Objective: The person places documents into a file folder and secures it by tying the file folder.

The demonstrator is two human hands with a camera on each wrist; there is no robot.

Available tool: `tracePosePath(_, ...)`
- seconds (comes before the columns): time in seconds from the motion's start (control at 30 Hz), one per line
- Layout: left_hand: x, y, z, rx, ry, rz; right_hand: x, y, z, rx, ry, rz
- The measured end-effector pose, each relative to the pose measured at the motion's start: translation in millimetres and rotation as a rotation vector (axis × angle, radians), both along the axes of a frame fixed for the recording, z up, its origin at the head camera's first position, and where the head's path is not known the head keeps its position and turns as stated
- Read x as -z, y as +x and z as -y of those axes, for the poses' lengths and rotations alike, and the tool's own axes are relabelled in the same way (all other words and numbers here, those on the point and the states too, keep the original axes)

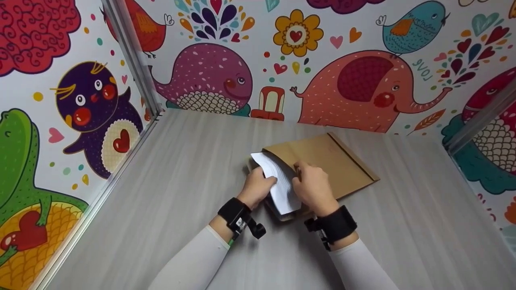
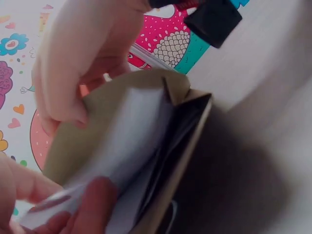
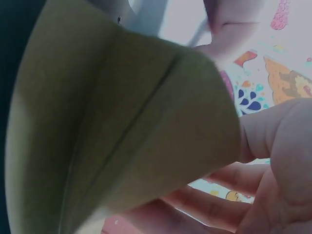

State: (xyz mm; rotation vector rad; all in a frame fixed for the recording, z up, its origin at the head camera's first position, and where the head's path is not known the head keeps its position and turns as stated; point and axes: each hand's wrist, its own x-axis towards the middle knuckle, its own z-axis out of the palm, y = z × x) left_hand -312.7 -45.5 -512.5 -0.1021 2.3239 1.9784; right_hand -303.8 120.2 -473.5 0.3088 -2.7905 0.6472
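A brown kraft-paper document envelope [image 1: 330, 159] lies at a slant on the table, its mouth toward me and held apart. White paper sheets [image 1: 282, 195] stick out of that mouth. My left hand [image 1: 256, 188] grips the sheets at their left edge, thumb on top. With thumb and fingers, my right hand [image 1: 316, 189] pinches the envelope's upper side at the mouth. The right wrist view shows the folded side gusset [image 3: 131, 122] close up. Inside the envelope, the left wrist view shows a dark gap [image 2: 180, 126] beside the blurred sheets; their far ends are hidden.
The pale wood-grain table [image 1: 181, 161] extends around the envelope. Printed cartoon panels [image 1: 274, 60] wall it at the back and both sides, with a metal corner post [image 1: 135, 56] at the left. Black camera straps [image 1: 338, 223] sit on both wrists.
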Motion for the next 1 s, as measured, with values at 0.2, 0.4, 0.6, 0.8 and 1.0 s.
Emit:
tracePosePath(0.2,3.0,-3.0,0.6,0.013,0.016,0.024,1.3,-4.4,-6.9,0.052,0.012,0.020)
tracePosePath(0.4,4.4,-2.7,1.1,0.020,0.031,0.027,0.3,2.6,4.0,0.027,0.020,0.020)
tracePosePath(0.6,2.9,-2.1,1.7,0.018,0.017,0.026,0.2,10.1,16.9,-0.018,0.019,0.017)
tracePosePath(0.8,2.9,-1.9,-0.5,-0.009,0.096,0.048,0.4,6.0,11.7,-0.004,0.001,-0.010)
tracePosePath(1.0,2.2,0.0,-1.2,-0.006,0.078,0.051,0.9,7.4,12.0,-0.015,-0.008,-0.020)
